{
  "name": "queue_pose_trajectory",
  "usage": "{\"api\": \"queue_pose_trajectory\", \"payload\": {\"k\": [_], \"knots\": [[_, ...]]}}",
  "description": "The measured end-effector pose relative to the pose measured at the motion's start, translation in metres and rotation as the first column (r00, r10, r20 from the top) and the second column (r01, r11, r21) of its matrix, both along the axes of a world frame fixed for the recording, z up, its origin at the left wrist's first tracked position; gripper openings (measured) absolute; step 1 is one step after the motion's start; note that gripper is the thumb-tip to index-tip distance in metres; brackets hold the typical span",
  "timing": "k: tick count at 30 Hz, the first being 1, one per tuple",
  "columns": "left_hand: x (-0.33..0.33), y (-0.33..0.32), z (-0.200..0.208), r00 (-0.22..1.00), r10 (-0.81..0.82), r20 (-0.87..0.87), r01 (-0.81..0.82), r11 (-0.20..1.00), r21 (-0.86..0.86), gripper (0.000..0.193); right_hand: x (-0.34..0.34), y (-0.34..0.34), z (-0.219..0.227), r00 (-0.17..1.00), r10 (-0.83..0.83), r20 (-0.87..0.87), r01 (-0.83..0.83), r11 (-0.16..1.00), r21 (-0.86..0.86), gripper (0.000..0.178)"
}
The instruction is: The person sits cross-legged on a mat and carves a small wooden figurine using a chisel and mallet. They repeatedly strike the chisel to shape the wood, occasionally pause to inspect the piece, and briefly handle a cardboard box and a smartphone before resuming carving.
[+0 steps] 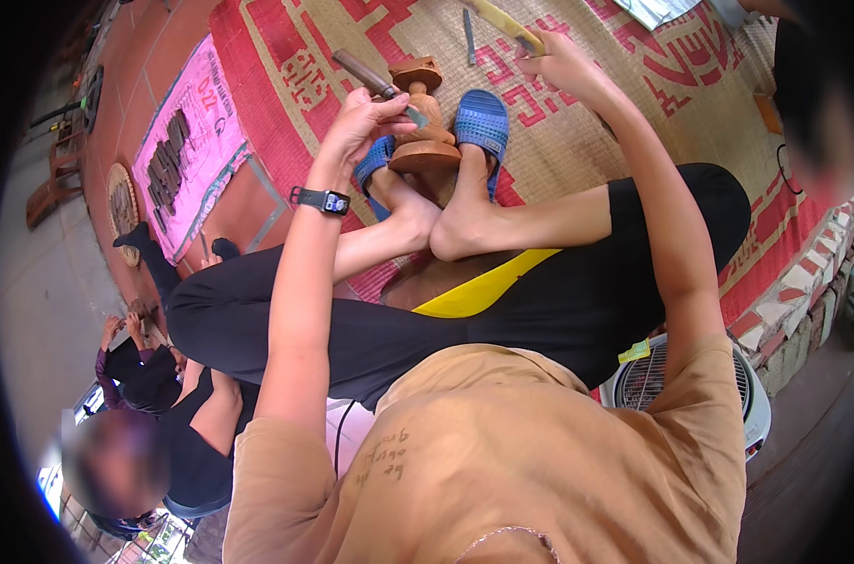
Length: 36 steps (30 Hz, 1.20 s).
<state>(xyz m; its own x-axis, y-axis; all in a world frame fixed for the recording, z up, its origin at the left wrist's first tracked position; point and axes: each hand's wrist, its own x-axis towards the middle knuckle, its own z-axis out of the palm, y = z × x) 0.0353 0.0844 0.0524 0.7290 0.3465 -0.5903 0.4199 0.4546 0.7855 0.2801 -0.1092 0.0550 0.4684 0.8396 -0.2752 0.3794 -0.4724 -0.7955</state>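
In my left hand (363,124), fingers closed around it, is a carving chisel (359,70). Its dark handle sticks up toward the far left, and the short metal blade points at the carved wooden piece (425,120). That turned, reddish-brown piece has a wide round base and stands between my feet in blue slide sandals (482,117). Whether the blade touches the wood I cannot tell. Off to the right, my right hand (557,66) grips a pale yellow wooden stick (504,21), raised above the mat; its far end is cut off by the frame edge.
A red-and-tan woven mat (577,141) lies beneath. Another flat metal tool (469,36) rests on it. At left, several dark tools (170,164) lie on a pink sheet (201,113), near a round woven tray (122,202). Other people sit at lower left and far right; a fan (742,404) stands behind me.
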Motion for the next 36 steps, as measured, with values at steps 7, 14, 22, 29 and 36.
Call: {"api": "queue_pose_trajectory", "payload": {"k": [7,14,22,29,36], "knots": [[-0.007,-0.003,0.004,0.993,0.101,0.066,-0.094,0.989,-0.11,0.018,-0.001,0.005,-0.002,0.997,-0.007,-0.071,0.011,0.999,0.05,0.026],[-0.011,0.003,0.011,0.957,0.289,-0.012,-0.274,0.895,-0.352,0.015,-0.002,0.005,0.004,0.999,0.03,-0.03,-0.029,0.999,0.034,0.03],[-0.016,0.011,0.008,0.874,0.486,0.021,-0.35,0.658,-0.666,0.013,-0.004,0.003,0.008,0.978,-0.023,-0.208,0.038,0.997,0.07,0.029],[-0.018,0.009,0.009,0.89,0.437,0.128,-0.193,0.617,-0.763,0.016,-0.005,0.002,0.008,0.993,-0.047,-0.104,0.062,0.988,0.143,0.025],[-0.016,0.006,0.013,0.88,0.467,0.09,-0.261,0.632,-0.73,0.018,-0.009,0.004,0.011,0.97,-0.127,-0.209,0.155,0.98,0.126,0.032]]}}
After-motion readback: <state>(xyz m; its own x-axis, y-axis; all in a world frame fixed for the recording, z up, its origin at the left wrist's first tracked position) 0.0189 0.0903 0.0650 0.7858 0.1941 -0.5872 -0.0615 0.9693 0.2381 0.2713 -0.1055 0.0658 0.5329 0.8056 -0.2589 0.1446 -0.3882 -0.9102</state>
